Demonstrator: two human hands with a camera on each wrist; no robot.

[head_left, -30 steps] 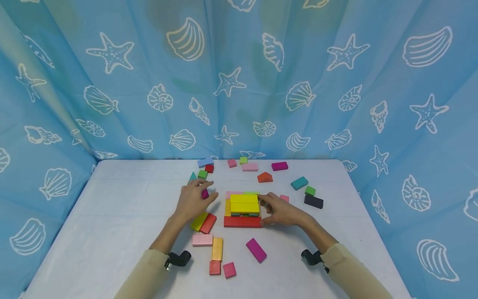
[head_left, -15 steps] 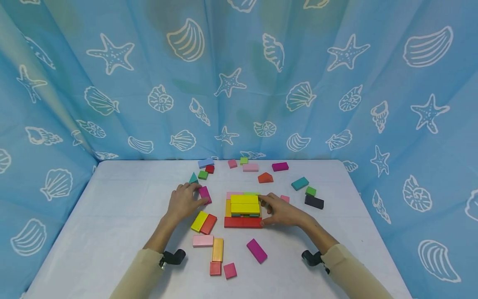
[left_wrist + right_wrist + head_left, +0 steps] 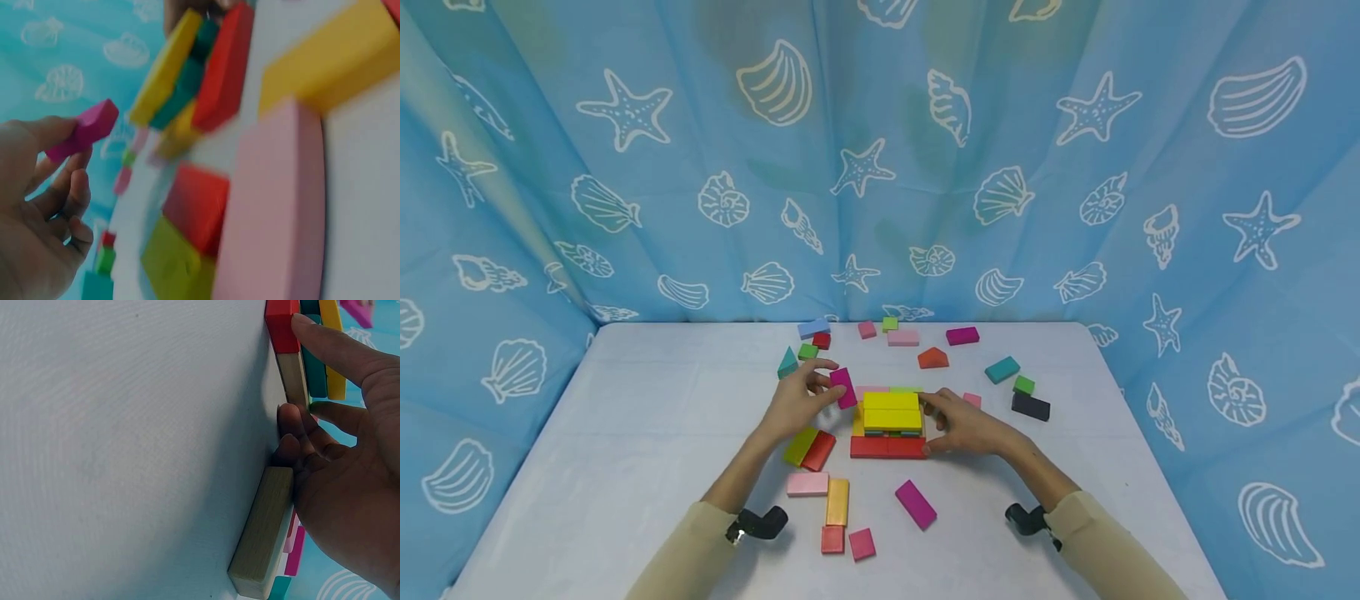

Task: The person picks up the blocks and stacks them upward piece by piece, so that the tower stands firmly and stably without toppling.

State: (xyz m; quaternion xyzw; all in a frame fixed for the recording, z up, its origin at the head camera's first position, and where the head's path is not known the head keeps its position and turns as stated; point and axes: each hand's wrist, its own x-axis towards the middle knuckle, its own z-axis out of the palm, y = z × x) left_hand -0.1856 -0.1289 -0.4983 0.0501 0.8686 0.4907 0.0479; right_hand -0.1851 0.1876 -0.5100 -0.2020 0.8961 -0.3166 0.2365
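In the head view, a magenta block (image 3: 844, 388) is pinched between the thumb and fingers of my left hand (image 3: 796, 402), raised just left of a stack of coloured blocks. Two yellow blocks (image 3: 891, 410) top the stack, and red blocks (image 3: 887, 448) form its front side. The left wrist view shows the magenta block (image 3: 87, 131) off the table, with the other fingers loosely bent. My right hand (image 3: 967, 422) rests at the stack's right side. In the right wrist view its thumb touches the red block's (image 3: 282, 325) end, with the forefinger near the stack's far corner.
Left of the stack lie a yellow block (image 3: 801, 447) and a red one (image 3: 818, 451). Pink (image 3: 808, 484), orange (image 3: 837, 502) and magenta (image 3: 916, 505) blocks lie in front. Behind are an orange-red block (image 3: 933, 358) and several others; a black block (image 3: 1031, 407) lies right.
My left hand first drew back leftward to the magenta block on the table, then pinched it, lifted it and carried it right, close to the stack. The right hand has stayed in place.
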